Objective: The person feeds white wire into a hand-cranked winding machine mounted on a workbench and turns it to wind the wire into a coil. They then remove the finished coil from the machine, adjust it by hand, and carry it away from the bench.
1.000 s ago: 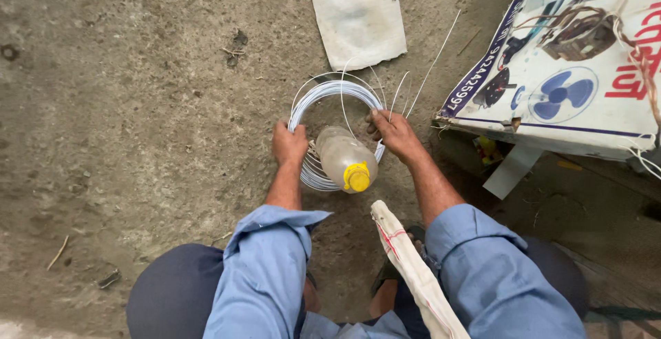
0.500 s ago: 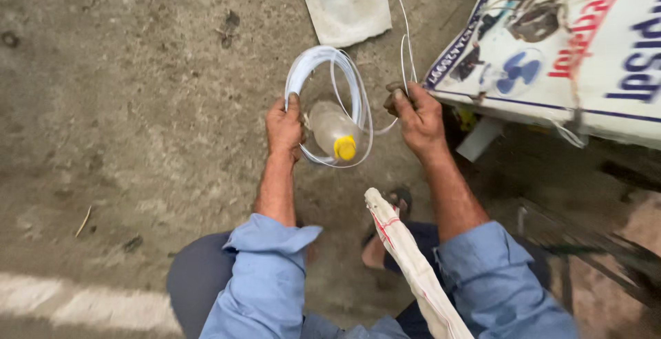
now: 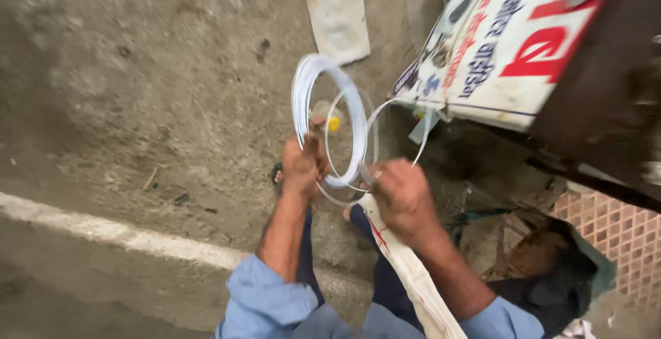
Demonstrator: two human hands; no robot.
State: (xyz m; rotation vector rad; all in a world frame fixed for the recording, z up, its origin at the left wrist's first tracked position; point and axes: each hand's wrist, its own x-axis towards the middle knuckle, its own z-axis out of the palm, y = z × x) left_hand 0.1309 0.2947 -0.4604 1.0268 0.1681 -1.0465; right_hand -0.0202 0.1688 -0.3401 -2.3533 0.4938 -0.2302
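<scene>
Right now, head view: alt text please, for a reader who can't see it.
Seen from above, a person's left hand and right hand hold up a coil of thin white wire over a rough concrete floor. A yellow-capped plastic bottle lies beyond the loops; a printed signboard leans at right.
</scene>
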